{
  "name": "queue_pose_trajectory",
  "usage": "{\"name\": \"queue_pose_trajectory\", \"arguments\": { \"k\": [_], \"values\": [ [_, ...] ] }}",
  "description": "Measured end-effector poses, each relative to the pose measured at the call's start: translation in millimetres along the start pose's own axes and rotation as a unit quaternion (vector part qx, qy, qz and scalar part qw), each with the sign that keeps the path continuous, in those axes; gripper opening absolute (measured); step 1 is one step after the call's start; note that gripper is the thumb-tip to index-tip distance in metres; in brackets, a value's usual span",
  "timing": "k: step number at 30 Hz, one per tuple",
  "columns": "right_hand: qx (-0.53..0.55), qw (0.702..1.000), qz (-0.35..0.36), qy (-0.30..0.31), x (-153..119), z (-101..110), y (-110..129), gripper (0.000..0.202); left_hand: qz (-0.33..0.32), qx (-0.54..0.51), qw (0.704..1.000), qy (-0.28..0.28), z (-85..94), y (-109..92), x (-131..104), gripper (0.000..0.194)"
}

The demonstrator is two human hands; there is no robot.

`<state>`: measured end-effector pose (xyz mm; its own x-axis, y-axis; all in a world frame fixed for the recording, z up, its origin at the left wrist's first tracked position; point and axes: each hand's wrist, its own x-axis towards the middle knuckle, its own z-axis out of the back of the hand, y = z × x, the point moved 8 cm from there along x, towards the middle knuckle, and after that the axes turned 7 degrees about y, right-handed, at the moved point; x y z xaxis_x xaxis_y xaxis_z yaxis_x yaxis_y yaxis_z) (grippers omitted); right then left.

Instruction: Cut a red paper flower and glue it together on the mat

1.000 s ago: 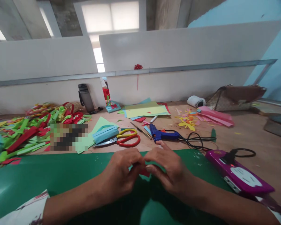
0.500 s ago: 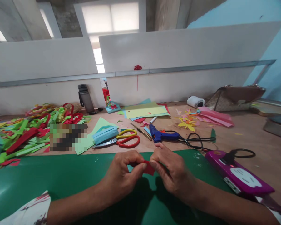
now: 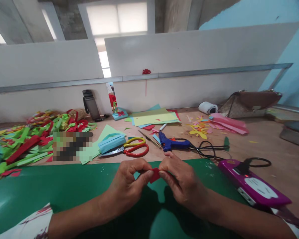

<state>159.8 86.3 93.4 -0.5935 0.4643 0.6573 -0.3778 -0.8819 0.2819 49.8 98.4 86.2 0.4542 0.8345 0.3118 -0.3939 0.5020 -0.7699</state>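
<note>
A small red piece of paper (image 3: 154,176) is pinched between both hands, above the green mat (image 3: 89,189). My left hand (image 3: 131,181) grips its left edge between thumb and forefinger. On the right edge my right hand (image 3: 178,176) pinches it the same way. Just beyond the hands lie scissors with red and yellow handles (image 3: 137,150), a blue glue gun (image 3: 174,143) and a pair of tweezers (image 3: 150,139). The scissor blades rest by a folded light-blue paper (image 3: 112,142).
Green and red paper strips (image 3: 27,146) heap up at the left. A grey bottle (image 3: 91,104) stands behind. Paper sheets (image 3: 154,118) lie at the back centre. At the right are a purple power strip (image 3: 256,184), black cables and a brown handbag (image 3: 251,104).
The red paper has turned slightly between my fingers, its lower corner now further left. My left hand has shifted a little left.
</note>
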Motion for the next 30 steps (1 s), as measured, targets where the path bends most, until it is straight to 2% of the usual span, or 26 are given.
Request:
{"name": "queue_pose_trajectory", "arguments": {
  "k": [4, 8, 14, 19, 25, 30],
  "values": [
    [-0.018, 0.999, 0.014, 0.033, -1.0, -5.8, 2.5, 0.014, -0.065, 0.123, 0.99, 0.034, -5.9, -6.6, -2.2, 0.023],
    [-0.049, 0.996, 0.037, 0.068, -3.2, -9.8, 7.0, 0.016, -0.066, 0.182, 0.979, 0.066, -13.8, -1.6, -5.1, 0.022],
    [-0.053, 0.995, 0.025, 0.084, -2.3, -9.0, 6.8, 0.015, -0.105, 0.159, 0.981, 0.022, -7.9, -10.6, -7.8, 0.019],
    [-0.04, 0.995, 0.028, 0.084, -1.7, -8.9, 8.7, 0.015, -0.13, 0.203, 0.97, 0.003, -4.0, -20.6, -8.0, 0.023],
    [-0.055, 0.994, 0.042, 0.09, -1.0, -8.3, 15.3, 0.015, -0.114, 0.212, 0.97, 0.014, -8.2, -17.5, -8.5, 0.024],
    [-0.046, 0.995, 0.044, 0.079, 0.5, -4.7, 16.2, 0.014, -0.105, 0.154, 0.982, 0.037, -6.1, -14.8, -5.6, 0.021]
  ]
}}
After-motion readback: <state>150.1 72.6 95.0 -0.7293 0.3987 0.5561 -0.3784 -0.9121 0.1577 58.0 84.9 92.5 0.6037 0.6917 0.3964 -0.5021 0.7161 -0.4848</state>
